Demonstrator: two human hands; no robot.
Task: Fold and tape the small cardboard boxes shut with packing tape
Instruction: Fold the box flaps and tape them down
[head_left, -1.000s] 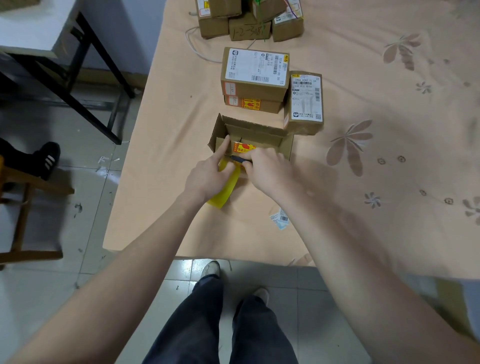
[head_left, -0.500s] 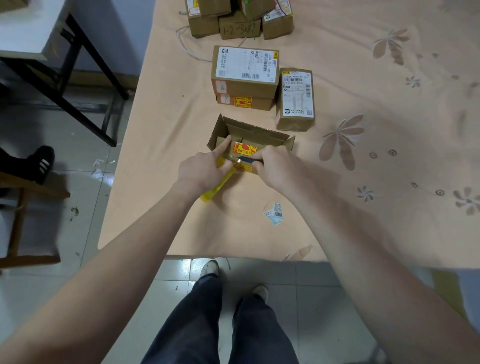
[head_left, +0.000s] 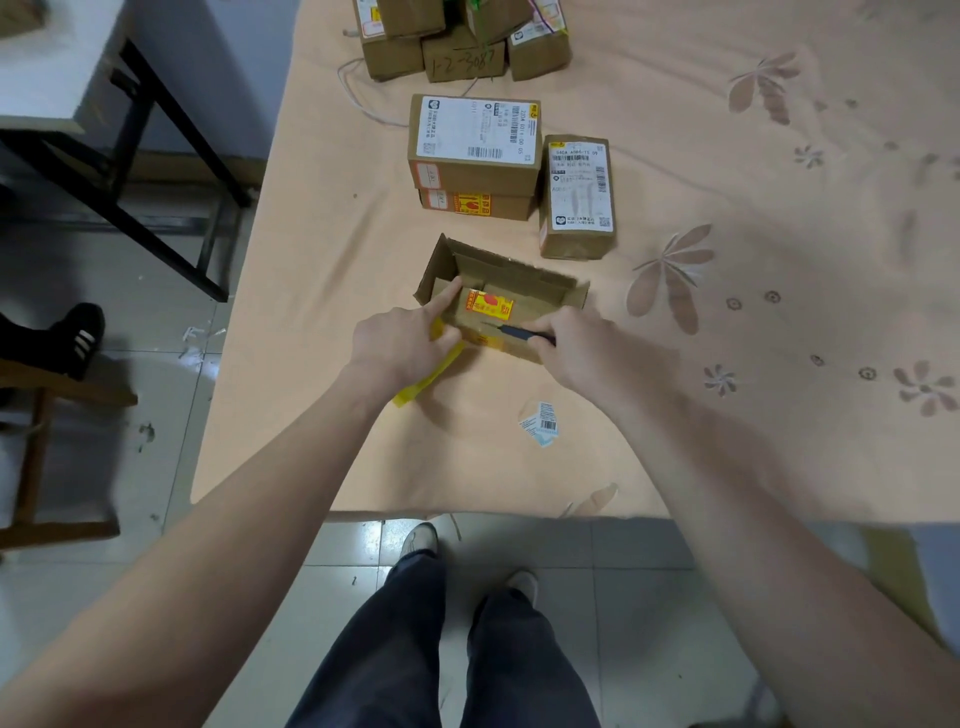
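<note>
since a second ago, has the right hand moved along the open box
Yes. The right hand, gripping a dark tool, has drawn rightward along the open box, away from the red-and-yellow sticker it partly covered.
</note>
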